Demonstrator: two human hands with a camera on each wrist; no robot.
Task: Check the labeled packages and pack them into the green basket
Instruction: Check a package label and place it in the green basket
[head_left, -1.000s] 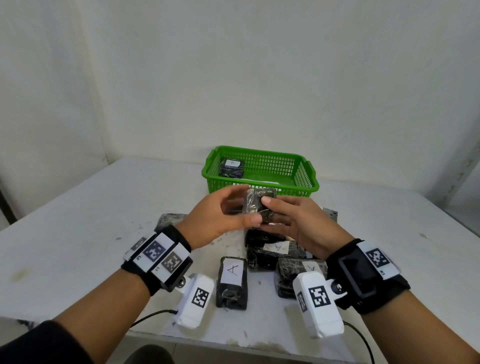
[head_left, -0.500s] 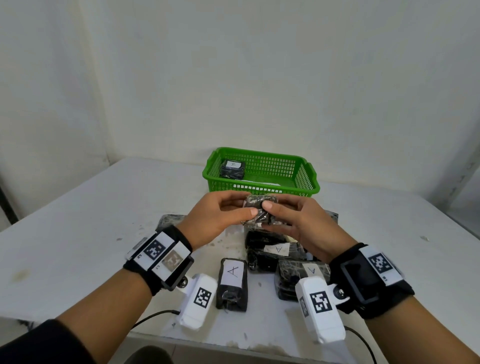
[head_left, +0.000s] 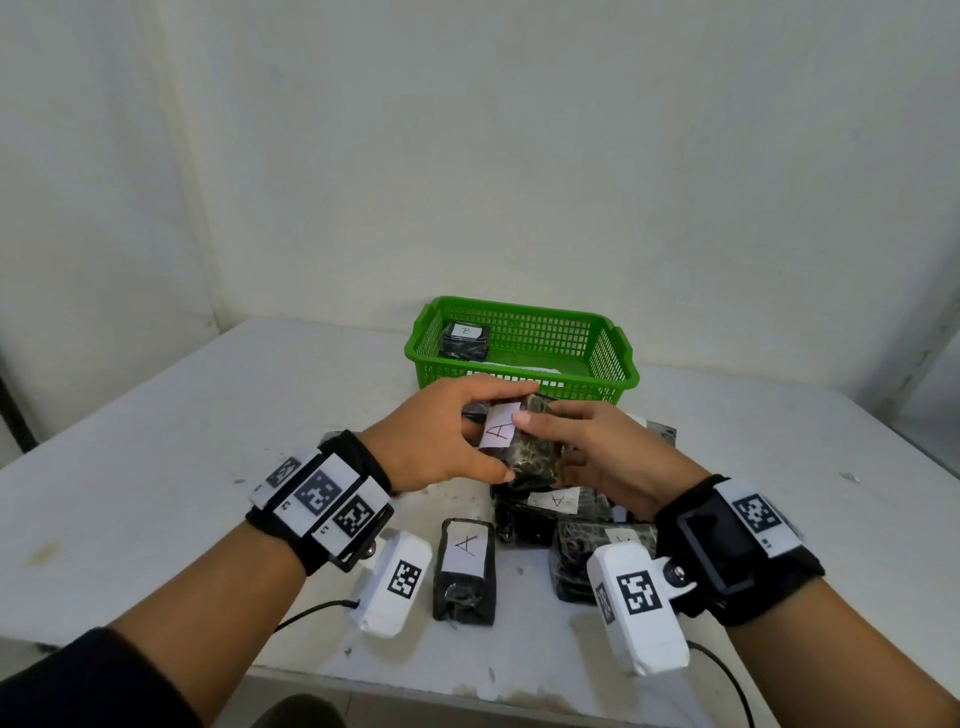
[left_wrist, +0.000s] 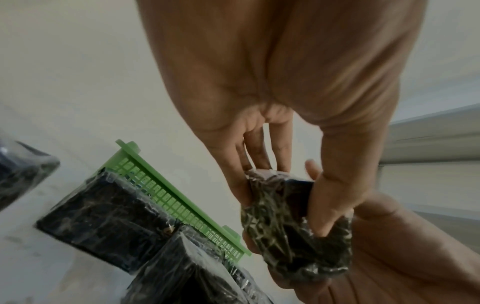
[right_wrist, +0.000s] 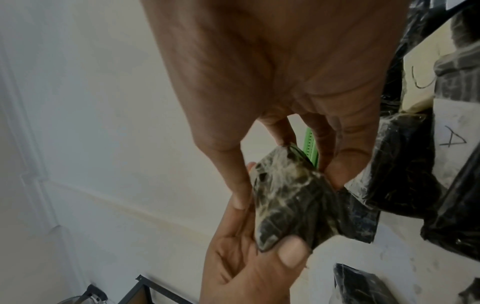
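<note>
Between the two hands, raised above the table (head_left: 156, 441), sits one package (head_left: 530, 449) in crinkled dark wrap. The left hand (head_left: 436, 441) clamps it from its side, thumb under the near edge and fingers curled over the far edge; the right hand (head_left: 597, 457) pinches it from the other side, with its thumb pressing beside the label (head_left: 500, 432). I think it is held this way so that the label, which shows the letter A, faces up toward the person and can be read; the grip at the two ends leaves most of the paper uncovered. The left wrist view shows the left thumb and fingers closed on the wrap from both sides, so the hold looks firm. Just beyond the fingertips stands the basket (head_left: 608, 384), with one package marked B (head_left: 465, 340) already in its far left corner. Its nearness probably makes the next move short, only forward and down over the near wall. Below the wrists lie the other packages (head_left: 465, 566), several with A labels up, seemingly waiting for the same check. The soft wrap may slip if only one hand carries it.
</note>
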